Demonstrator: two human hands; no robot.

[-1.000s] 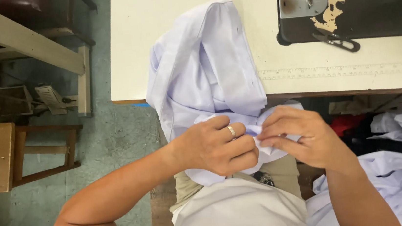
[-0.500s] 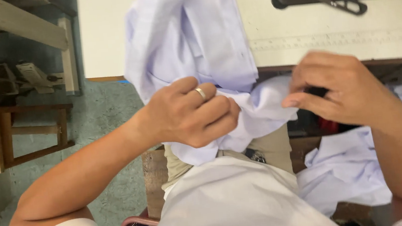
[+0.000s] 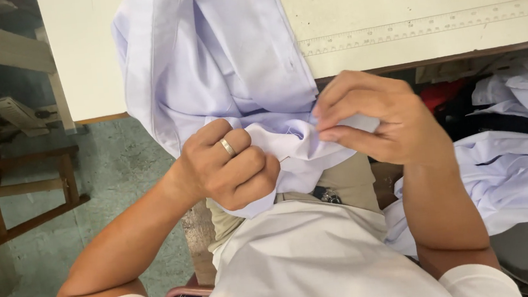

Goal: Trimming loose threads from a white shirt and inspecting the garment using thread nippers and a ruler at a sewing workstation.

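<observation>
Lilac shirt [image 3: 216, 56] hangs off the table's [image 3: 395, 32] near edge; my right hand [image 3: 374, 118] has returned, fingers pinching the fold, left hand [image 3: 227, 165] fisted round it.

A sewing workshop is indicated by the cream worktable [image 3: 395, 32] with printed ruler [image 3: 426, 23] and piled pale shirts [image 3: 518, 169].

We see our left hand [image 3: 230, 164], ring on one finger, fisted around a bunch of pale shirt [image 3: 216, 56] that hangs off the table [image 3: 432, 22] into our lap. Our right hand [image 3: 374, 118] pinches a fold beside it. More shirts [image 3: 523, 162] lie heaped at the right.
</observation>
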